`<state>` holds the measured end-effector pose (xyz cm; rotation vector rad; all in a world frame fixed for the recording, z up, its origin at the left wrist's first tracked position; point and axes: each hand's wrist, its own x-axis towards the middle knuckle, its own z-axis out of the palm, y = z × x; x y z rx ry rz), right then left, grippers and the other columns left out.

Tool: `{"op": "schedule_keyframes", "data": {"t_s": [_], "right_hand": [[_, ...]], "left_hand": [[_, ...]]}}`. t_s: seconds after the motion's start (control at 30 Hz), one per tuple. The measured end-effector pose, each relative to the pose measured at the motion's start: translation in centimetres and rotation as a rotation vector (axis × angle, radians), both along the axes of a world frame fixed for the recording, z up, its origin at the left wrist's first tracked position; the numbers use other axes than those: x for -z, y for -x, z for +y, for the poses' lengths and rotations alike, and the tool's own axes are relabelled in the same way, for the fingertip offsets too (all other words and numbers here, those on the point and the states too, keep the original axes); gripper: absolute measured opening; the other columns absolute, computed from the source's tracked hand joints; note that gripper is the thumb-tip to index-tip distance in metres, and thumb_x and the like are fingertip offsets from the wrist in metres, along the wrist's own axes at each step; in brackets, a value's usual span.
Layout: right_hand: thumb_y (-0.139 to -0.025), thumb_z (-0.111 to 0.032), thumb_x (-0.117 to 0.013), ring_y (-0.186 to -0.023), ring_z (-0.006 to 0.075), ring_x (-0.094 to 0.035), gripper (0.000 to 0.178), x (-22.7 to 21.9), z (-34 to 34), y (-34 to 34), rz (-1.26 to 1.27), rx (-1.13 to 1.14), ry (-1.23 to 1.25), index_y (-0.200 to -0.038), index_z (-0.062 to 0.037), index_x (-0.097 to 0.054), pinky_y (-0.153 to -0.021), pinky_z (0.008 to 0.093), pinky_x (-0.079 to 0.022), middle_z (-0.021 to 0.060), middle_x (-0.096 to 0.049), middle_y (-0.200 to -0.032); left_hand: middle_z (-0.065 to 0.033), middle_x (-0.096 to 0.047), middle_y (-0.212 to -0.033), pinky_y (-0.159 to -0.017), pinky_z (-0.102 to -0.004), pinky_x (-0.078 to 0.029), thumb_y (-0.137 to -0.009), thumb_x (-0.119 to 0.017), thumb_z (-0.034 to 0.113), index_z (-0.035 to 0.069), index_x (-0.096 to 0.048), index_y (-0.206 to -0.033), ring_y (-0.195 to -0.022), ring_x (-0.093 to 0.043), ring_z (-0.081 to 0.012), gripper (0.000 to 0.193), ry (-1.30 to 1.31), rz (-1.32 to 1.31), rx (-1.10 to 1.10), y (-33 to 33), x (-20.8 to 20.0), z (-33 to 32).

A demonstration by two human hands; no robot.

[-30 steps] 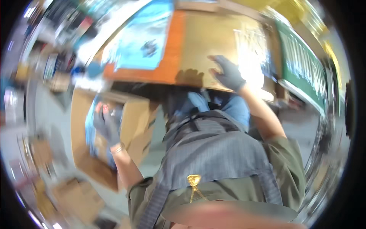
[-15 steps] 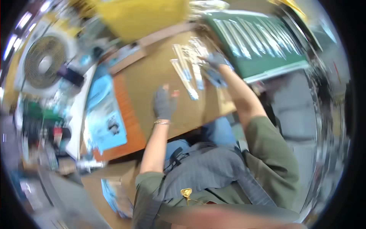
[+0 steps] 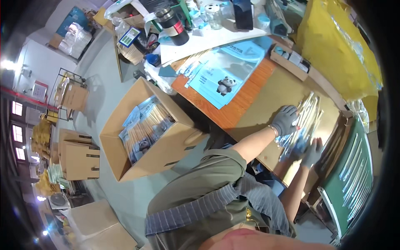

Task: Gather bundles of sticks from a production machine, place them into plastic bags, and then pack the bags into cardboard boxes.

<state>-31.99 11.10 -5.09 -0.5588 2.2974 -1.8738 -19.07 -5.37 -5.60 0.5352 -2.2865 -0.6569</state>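
Observation:
A loose bundle of slim, clear-wrapped sticks point(image 3: 307, 111), with pale shafts and blue lower ends, lies on the brown cardboard-covered tabletop point(image 3: 266, 98); they look like packaged chopsticks. My left hand point(image 3: 286, 120), in a grey glove with bare fingertips, touches the bundle's left side, its fingers and thumb apart. Near the lower right of the sticks, my right hand point(image 3: 312, 154) wears a similar glove, slightly blurred. Its fingers stretch upward beside the bundle, not wrapped round it. Some sticks are hidden behind the hands.
More wrapped sticks lie on a green board point(image 3: 354, 179) at right. Blue printed bags point(image 3: 221, 79) rest on the orange-brown board. An open carton point(image 3: 179, 143) at left holds packed sticks. A dark flask point(image 3: 173, 27) and a phone point(image 3: 243, 14) stand at the back.
The view has swung left, bringing the open carton into sight. My left hand has moved from bare cardboard to the sticks, and the spread sticks now lie closer together between my hands.

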Motion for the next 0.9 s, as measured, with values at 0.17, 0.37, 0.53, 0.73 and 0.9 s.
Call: {"op": "schedule_keyframes", "data": {"t_s": [0.17, 0.37, 0.53, 0.73, 0.9], "right_hand": [[-0.092, -0.022, -0.057, -0.079, 0.0178, -0.057, 0.024, 1.0, 9.4, -6.3, 0.133, -0.101, -0.228, -0.092, 0.0025, -0.061, -0.073, 0.0305, -0.046, 0.0101, -0.062, -0.085], [-0.092, -0.022, -0.057, -0.061, 0.0239, -0.053, 0.03, -0.1, 9.8, -9.3, 0.587, -0.196, -0.43, -0.072, -0.0006, -0.055, -0.059, 0.0333, -0.043, 0.0119, -0.055, -0.065], [-0.095, -0.028, -0.055, -0.05, 0.0164, -0.046, 0.039, -0.8, 8.0, -8.6, 0.275, -0.118, -0.365, -0.064, -0.0041, -0.051, -0.05, 0.0314, -0.038, 0.0085, -0.048, -0.055], [-0.096, -0.026, -0.052, -0.05, 0.015, -0.048, 0.037, 0.4, 8.1, -8.3, 0.382, -0.145, -0.356, -0.064, -0.0062, -0.052, -0.051, 0.0306, -0.04, 0.0068, -0.051, -0.055], [-0.097, -0.028, -0.051, -0.053, 0.013, -0.045, 0.04, 0.5, 9.0, -8.1, 0.307, -0.165, -0.317, -0.064, -0.0053, -0.053, -0.053, 0.0293, -0.039, 0.0052, -0.051, -0.056]], "left_hand": [[-0.0233, -0.051, -0.12, -0.105, -0.0429, -0.032, -0.073, -0.068, 0.042, -0.002, -0.051, -0.119, -0.118, -0.044, -0.0369, 0.066, -0.009, 0.024, 0.011, 0.8, 0.3, 0.4], [-0.0249, -0.052, -0.12, -0.105, -0.0434, -0.031, -0.078, -0.064, 0.044, -0.002, -0.049, -0.124, -0.116, -0.045, -0.0383, 0.066, -0.006, 0.037, 0.024, 0.8, 0.0, 0.3], [-0.0259, -0.053, -0.116, -0.102, -0.0448, -0.034, -0.085, -0.057, 0.041, -0.005, -0.048, -0.121, -0.113, -0.047, -0.0395, 0.06, -0.11, 0.108, -0.168, -0.2, 0.3, 0.4], [-0.0228, -0.053, -0.113, -0.102, -0.0453, -0.032, -0.081, -0.059, 0.042, -0.005, -0.057, -0.107, -0.113, -0.046, -0.0387, 0.054, -0.04, 0.076, -0.248, -1.2, 1.4, -0.5], [-0.022, -0.053, -0.117, -0.106, -0.0449, -0.028, -0.071, -0.067, 0.047, -0.004, -0.062, -0.103, -0.119, -0.043, -0.0372, 0.06, -0.114, 0.096, -0.126, -0.6, 0.5, 0.6]]}}
